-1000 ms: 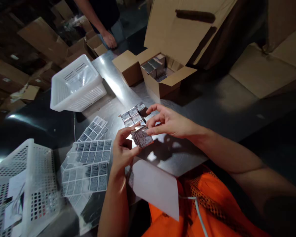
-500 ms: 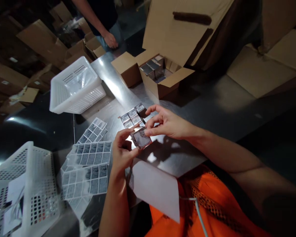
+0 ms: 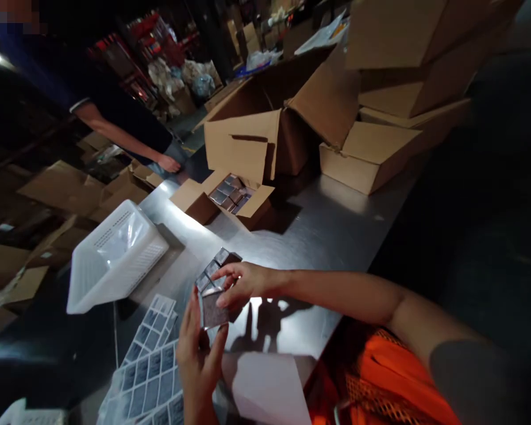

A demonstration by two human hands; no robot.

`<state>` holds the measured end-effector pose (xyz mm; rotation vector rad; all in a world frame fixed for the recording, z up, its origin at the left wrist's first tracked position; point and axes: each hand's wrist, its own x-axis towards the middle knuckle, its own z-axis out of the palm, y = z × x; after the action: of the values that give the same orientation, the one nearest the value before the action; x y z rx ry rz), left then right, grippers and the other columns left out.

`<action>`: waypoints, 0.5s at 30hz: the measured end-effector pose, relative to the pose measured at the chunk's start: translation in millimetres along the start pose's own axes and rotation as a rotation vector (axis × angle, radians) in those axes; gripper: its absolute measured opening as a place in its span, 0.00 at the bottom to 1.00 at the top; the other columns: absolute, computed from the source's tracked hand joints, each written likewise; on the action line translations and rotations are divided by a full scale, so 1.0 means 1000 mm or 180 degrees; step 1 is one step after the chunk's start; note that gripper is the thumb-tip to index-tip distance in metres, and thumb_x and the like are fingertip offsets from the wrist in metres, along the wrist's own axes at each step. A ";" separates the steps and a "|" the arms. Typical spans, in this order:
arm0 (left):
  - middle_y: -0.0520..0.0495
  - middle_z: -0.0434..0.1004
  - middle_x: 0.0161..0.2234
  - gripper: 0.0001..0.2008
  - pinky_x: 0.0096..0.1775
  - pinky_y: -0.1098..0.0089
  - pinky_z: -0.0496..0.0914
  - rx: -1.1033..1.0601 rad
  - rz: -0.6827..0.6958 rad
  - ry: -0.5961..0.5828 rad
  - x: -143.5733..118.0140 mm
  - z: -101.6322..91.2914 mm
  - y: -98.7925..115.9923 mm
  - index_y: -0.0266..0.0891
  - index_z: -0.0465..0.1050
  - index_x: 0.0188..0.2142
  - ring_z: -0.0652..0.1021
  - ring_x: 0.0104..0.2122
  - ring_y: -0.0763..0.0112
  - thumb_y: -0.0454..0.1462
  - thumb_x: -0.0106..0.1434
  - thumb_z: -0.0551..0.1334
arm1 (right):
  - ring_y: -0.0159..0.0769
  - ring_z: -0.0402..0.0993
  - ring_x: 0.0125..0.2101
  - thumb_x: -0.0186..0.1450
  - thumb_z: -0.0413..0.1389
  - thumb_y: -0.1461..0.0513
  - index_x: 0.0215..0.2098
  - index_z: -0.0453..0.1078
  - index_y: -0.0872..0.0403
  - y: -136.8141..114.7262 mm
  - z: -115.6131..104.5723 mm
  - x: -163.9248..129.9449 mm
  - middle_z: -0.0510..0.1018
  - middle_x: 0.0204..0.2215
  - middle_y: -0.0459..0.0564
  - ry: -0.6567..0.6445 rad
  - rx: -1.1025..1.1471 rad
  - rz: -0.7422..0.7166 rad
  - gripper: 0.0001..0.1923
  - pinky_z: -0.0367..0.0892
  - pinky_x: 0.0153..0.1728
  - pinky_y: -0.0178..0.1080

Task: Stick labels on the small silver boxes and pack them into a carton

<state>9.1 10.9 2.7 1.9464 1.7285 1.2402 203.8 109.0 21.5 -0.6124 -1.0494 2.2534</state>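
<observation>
My left hand [image 3: 194,357] holds a small square box [image 3: 215,311] from the left and below, with its thumb under the lower edge. My right hand [image 3: 243,283] is at the box's upper right, its thumb against the box and its forefinger reaching out past the top edge. Just beyond the held box, several similar small boxes [image 3: 207,273] with pale labels stand in a block on the metal table. Left of my left hand lie sheets of printed labels [image 3: 148,378], overlapping. A white sheet of paper [image 3: 265,383] lies at the table's near edge.
An open carton [image 3: 252,221] of small boxes stands farther back on the metal table [image 3: 336,218]. A white plastic basket [image 3: 86,277] is at the left, part of another basket [image 3: 39,413] at lower left. Larger cartons [image 3: 371,147] stand behind. A person's arm [image 3: 124,139] shows at upper left.
The view has tilted up, so the table and hands sit lower and more of the background shows. The small box is still in my left hand; my right forefinger is now straighter.
</observation>
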 end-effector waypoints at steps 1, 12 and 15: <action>0.41 0.66 0.66 0.37 0.56 0.60 0.74 0.0202 0.0106 -0.0063 0.000 -0.001 -0.002 0.46 0.65 0.65 0.73 0.61 0.51 0.44 0.58 0.71 | 0.26 0.74 0.26 0.43 0.75 0.62 0.46 0.70 0.55 0.003 -0.001 0.002 0.71 0.30 0.38 0.0062 -0.0066 -0.0074 0.34 0.73 0.30 0.32; 0.42 0.82 0.52 0.22 0.48 0.64 0.79 -0.0056 -0.0491 -0.0067 0.001 0.010 -0.025 0.43 0.80 0.52 0.82 0.51 0.56 0.51 0.66 0.61 | 0.27 0.76 0.25 0.38 0.74 0.66 0.42 0.69 0.54 0.034 -0.004 0.011 0.73 0.32 0.38 0.0078 -0.0184 0.0051 0.34 0.75 0.30 0.33; 0.44 0.81 0.52 0.19 0.49 0.65 0.78 -0.0349 -0.0195 -0.0205 0.001 0.017 -0.016 0.44 0.81 0.51 0.81 0.52 0.57 0.48 0.67 0.61 | 0.26 0.75 0.27 0.30 0.76 0.69 0.52 0.70 0.53 0.033 -0.004 0.014 0.73 0.35 0.38 0.0084 -0.0434 0.0073 0.49 0.75 0.32 0.33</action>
<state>10.3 21.2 -17.9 1.8370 1.6403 1.2108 186.4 103.2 -9.2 -0.7123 -1.1958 2.1999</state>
